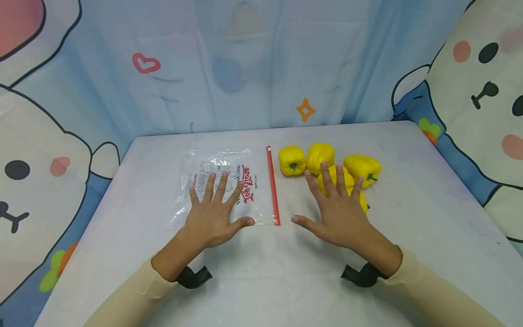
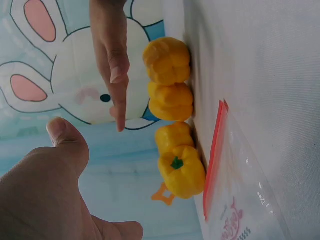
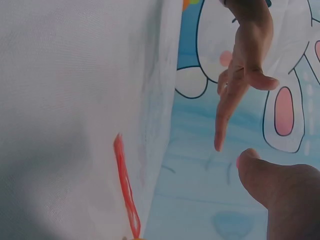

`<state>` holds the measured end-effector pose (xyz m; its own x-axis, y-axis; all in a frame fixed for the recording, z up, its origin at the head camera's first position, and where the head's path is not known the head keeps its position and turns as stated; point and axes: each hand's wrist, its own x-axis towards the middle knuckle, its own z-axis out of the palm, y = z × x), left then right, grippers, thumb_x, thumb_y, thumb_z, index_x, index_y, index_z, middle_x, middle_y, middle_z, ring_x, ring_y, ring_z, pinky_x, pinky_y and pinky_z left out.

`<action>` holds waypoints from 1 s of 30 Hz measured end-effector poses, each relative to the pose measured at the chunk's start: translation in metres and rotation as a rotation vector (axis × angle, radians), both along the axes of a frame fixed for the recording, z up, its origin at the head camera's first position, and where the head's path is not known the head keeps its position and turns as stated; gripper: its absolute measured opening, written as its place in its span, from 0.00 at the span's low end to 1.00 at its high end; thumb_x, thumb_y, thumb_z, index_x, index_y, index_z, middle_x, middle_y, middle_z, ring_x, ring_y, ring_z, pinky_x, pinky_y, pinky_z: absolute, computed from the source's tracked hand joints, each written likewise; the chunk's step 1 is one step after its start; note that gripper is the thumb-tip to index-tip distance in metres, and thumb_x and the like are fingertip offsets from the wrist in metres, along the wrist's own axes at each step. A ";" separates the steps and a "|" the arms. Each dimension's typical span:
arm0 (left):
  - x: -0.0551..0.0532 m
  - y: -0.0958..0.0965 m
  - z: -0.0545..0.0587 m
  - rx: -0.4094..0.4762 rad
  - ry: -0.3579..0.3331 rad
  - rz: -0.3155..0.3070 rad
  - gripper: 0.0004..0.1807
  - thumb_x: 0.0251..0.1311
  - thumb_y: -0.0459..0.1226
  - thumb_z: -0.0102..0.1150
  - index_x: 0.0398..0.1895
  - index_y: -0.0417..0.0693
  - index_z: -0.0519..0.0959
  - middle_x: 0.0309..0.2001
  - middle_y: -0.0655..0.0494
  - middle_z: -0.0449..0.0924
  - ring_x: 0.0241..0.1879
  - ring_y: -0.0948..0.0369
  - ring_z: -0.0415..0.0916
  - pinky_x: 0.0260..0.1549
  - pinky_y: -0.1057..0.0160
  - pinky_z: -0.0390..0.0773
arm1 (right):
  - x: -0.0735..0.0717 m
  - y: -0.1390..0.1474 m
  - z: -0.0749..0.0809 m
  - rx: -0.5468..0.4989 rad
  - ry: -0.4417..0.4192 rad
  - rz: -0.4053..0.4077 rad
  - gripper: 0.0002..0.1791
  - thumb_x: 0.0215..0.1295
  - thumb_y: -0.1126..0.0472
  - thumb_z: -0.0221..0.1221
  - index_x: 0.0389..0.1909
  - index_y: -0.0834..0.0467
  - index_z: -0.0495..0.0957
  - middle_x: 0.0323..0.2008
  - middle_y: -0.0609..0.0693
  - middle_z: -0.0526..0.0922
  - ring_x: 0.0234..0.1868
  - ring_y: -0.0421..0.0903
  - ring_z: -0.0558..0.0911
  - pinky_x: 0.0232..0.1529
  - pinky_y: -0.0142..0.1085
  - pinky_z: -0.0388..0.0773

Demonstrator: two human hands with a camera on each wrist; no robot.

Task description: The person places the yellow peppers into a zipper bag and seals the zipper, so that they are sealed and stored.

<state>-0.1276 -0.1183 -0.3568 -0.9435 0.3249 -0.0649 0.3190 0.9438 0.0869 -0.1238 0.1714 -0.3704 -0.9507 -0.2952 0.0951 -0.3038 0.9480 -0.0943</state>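
Observation:
Fingers spread and palm down, my left hand (image 1: 210, 220) hovers over the lower part of a clear plastic zip bag (image 1: 261, 181) in the head view. The bag lies flat, with red lettering and a red zip strip (image 1: 273, 186) along its right side. My right hand (image 1: 341, 215) is also spread, held above the table and overlapping several yellow bell peppers (image 1: 292, 160) with green stems. Both hands hold nothing. In the left wrist view, the peppers (image 2: 182, 172) rest on the table beyond the bag's red edge (image 2: 214, 160).
A white cloth covers the table (image 1: 261, 281). Behind it hangs a light blue curtain (image 1: 261, 68) with a heart and a star print. Cartoon animal figures (image 1: 470, 59) fill both sides. A black strap (image 1: 363, 275) is on each wrist, by the beige sleeves (image 1: 433, 290).

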 end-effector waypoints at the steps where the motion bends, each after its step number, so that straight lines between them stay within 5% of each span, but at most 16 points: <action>1: 0.000 0.000 0.000 0.001 0.000 -0.001 0.48 0.58 0.72 0.40 0.79 0.66 0.45 0.80 0.47 0.34 0.79 0.42 0.26 0.65 0.23 0.37 | 0.000 0.000 0.000 0.000 -0.001 -0.001 0.59 0.55 0.21 0.49 0.79 0.51 0.43 0.78 0.58 0.25 0.76 0.65 0.23 0.64 0.75 0.24; 7: 0.000 0.000 0.001 -0.013 0.010 -0.008 0.48 0.59 0.72 0.40 0.79 0.66 0.45 0.80 0.47 0.34 0.79 0.42 0.28 0.65 0.23 0.38 | 0.000 -0.002 0.001 0.004 -0.001 -0.002 0.59 0.55 0.21 0.49 0.79 0.51 0.43 0.78 0.57 0.25 0.76 0.66 0.25 0.63 0.76 0.25; 13: -0.002 0.000 0.004 -0.026 0.020 -0.024 0.48 0.59 0.72 0.37 0.79 0.63 0.46 0.80 0.45 0.37 0.79 0.41 0.32 0.67 0.26 0.43 | 0.004 -0.008 0.006 -0.061 -0.016 0.051 0.55 0.60 0.28 0.52 0.79 0.50 0.41 0.79 0.60 0.38 0.78 0.65 0.32 0.67 0.74 0.32; 16: -0.005 0.002 0.005 -0.014 0.041 -0.041 0.46 0.62 0.69 0.38 0.79 0.60 0.49 0.78 0.45 0.46 0.78 0.41 0.42 0.68 0.31 0.52 | 0.007 -0.012 0.010 -0.137 -0.019 0.114 0.51 0.63 0.35 0.56 0.79 0.49 0.44 0.78 0.57 0.48 0.79 0.63 0.42 0.72 0.66 0.43; 19: -0.008 0.006 0.005 0.028 0.074 -0.064 0.40 0.65 0.63 0.46 0.76 0.56 0.59 0.70 0.46 0.67 0.71 0.44 0.64 0.63 0.41 0.70 | 0.008 -0.017 0.014 -0.214 -0.011 0.173 0.45 0.64 0.41 0.59 0.78 0.49 0.52 0.72 0.54 0.67 0.71 0.57 0.69 0.67 0.55 0.67; 21: -0.011 0.010 0.005 0.071 0.075 -0.073 0.35 0.66 0.58 0.50 0.72 0.54 0.66 0.55 0.48 0.83 0.54 0.49 0.81 0.47 0.51 0.82 | 0.007 -0.020 0.015 -0.275 -0.011 0.197 0.41 0.64 0.44 0.61 0.75 0.49 0.59 0.63 0.52 0.78 0.55 0.51 0.83 0.56 0.47 0.79; 24: -0.020 0.016 0.004 0.166 0.077 -0.072 0.27 0.66 0.53 0.53 0.66 0.54 0.74 0.38 0.54 0.88 0.32 0.56 0.83 0.23 0.63 0.77 | 0.000 -0.026 0.014 -0.398 -0.018 0.217 0.32 0.64 0.49 0.63 0.69 0.51 0.70 0.48 0.49 0.87 0.35 0.44 0.87 0.41 0.39 0.84; 30: -0.050 0.028 -0.006 0.484 -0.001 -0.021 0.21 0.67 0.46 0.56 0.62 0.55 0.76 0.39 0.58 0.85 0.34 0.61 0.79 0.29 0.66 0.77 | -0.025 -0.038 0.002 -0.623 -0.142 0.150 0.20 0.65 0.54 0.62 0.57 0.55 0.79 0.36 0.47 0.87 0.30 0.42 0.84 0.31 0.34 0.82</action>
<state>-0.1780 -0.0907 -0.3626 -0.9365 0.3369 0.0975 0.3371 0.7883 0.5147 -0.1488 0.1334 -0.3688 -0.9194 -0.3557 0.1677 -0.3725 0.6511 -0.6613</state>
